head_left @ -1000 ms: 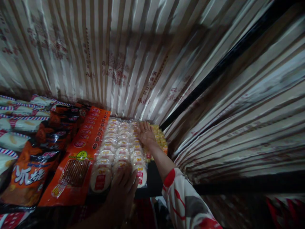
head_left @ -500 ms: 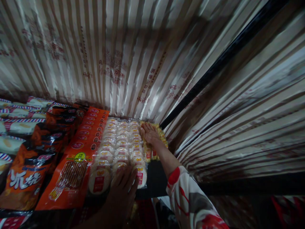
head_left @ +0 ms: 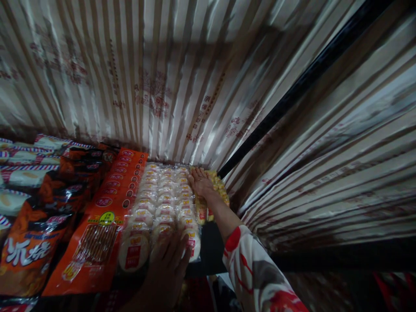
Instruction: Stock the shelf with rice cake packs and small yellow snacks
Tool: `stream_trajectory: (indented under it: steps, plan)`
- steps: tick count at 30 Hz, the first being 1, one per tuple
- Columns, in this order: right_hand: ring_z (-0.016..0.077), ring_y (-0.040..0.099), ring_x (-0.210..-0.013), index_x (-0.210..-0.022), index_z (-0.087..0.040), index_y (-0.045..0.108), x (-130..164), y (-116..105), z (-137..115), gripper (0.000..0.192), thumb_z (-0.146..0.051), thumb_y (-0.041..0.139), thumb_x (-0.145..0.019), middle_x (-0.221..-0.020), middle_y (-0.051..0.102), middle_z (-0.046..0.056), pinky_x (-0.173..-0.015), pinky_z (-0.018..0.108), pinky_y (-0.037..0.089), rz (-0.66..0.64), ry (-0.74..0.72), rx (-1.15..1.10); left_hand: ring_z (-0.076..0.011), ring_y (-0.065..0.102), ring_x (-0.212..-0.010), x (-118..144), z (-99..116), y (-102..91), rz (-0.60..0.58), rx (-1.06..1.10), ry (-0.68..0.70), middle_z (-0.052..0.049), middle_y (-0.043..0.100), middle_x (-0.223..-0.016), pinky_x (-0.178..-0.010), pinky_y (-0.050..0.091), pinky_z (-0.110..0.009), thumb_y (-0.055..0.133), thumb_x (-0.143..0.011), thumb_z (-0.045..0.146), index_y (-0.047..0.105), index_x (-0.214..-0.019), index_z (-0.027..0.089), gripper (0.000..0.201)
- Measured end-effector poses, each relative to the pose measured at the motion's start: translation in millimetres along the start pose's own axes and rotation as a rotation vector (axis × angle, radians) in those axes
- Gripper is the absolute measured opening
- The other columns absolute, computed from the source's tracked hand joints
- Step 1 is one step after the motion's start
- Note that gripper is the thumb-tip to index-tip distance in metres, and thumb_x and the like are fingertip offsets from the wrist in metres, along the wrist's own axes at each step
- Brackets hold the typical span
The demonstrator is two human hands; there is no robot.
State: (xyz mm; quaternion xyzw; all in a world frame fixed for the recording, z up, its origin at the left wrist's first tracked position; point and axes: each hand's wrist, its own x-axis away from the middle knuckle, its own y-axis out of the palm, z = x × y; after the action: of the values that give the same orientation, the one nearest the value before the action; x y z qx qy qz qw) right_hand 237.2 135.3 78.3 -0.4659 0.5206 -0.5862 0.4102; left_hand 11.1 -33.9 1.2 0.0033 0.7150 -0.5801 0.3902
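My right hand (head_left: 201, 182) reaches to the back of a dark shelf and lies flat, fingers stretched out, on yellow snack packs (head_left: 221, 190). Left of them stand rows of clear packs of round white crackers (head_left: 134, 251) with red labels. At the front of these rows is my left hand (head_left: 167, 264), dark and in shadow. Its fingers are spread over the front packs of the middle row. An orange pack of thin brown sticks (head_left: 97, 240) leans beside the crackers on the left.
Orange and black snack bags (head_left: 32, 247) and white bags with striped edges (head_left: 30, 173) fill the left of the shelf. Striped printed sheeting (head_left: 182, 86) hangs behind. A black bar (head_left: 276, 104) slants down to the back right corner. More goods lie below the shelf edge.
The view has shifted slightly. My right hand has slid a little to the left over the yellow packs. My left hand stays at the front of the cracker rows.
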Motion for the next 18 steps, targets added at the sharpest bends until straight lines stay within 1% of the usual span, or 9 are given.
stream_trajectory:
  steps: [4, 7, 13, 18]
  plan:
    - [0.0222, 0.014, -0.143, -0.146, -0.015, 0.029, -1.2, 0.4, 2.8, 0.063, -0.049, 0.013, -0.096, -0.154, 0.023, 0.006, -0.115, 0.041, 0.006, 0.015, -0.023, -0.018, -0.0285, 0.028, -0.135, -4.2, -2.3, -4.4, 0.022, -0.008, 0.019, -0.006, 0.047, -0.141, -0.113, 0.007, -0.046, 0.047, -0.087, 0.031, 0.051, -0.131, 0.024, 0.044]
    - [0.023, 0.017, -0.142, -0.145, -0.014, 0.032, -0.3, 0.0, 3.8, 0.062, -0.049, 0.014, -0.096, -0.153, 0.026, 0.006, -0.115, 0.042, 0.006, 0.025, -0.02, -0.018, -0.0295, 0.03, -0.134, -5.9, -3.6, -7.7, -0.001, -0.016, 0.03, -0.008, 0.049, -0.138, -0.114, 0.004, -0.047, 0.046, -0.088, 0.036, 0.053, -0.129, 0.021, 0.044]
    - [0.0214, 0.017, -0.142, -0.145, -0.018, 0.032, -0.4, 2.5, 5.0, 0.06, -0.049, 0.014, -0.096, -0.153, 0.028, 0.004, -0.114, 0.043, 0.005, 0.015, -0.022, -0.011, -0.0316, 0.025, -0.137, -4.2, -1.9, -6.7, -0.013, -0.009, 0.022, -0.009, 0.047, -0.14, -0.114, 0.002, -0.049, 0.047, -0.087, 0.037, 0.053, -0.128, 0.02, 0.045]
    - [0.0216, 0.021, -0.14, -0.143, -0.017, 0.035, 1.0, 5.8, 6.7, 0.061, -0.049, 0.014, -0.096, -0.151, 0.032, 0.005, -0.114, 0.041, 0.005, 0.051, -0.037, -0.022, -0.0317, 0.021, -0.139, -4.9, -1.5, -6.8, -0.022, -0.006, 0.019, -0.009, 0.047, -0.14, -0.114, 0.0, -0.049, 0.048, -0.086, 0.039, 0.053, -0.128, 0.02, 0.046]
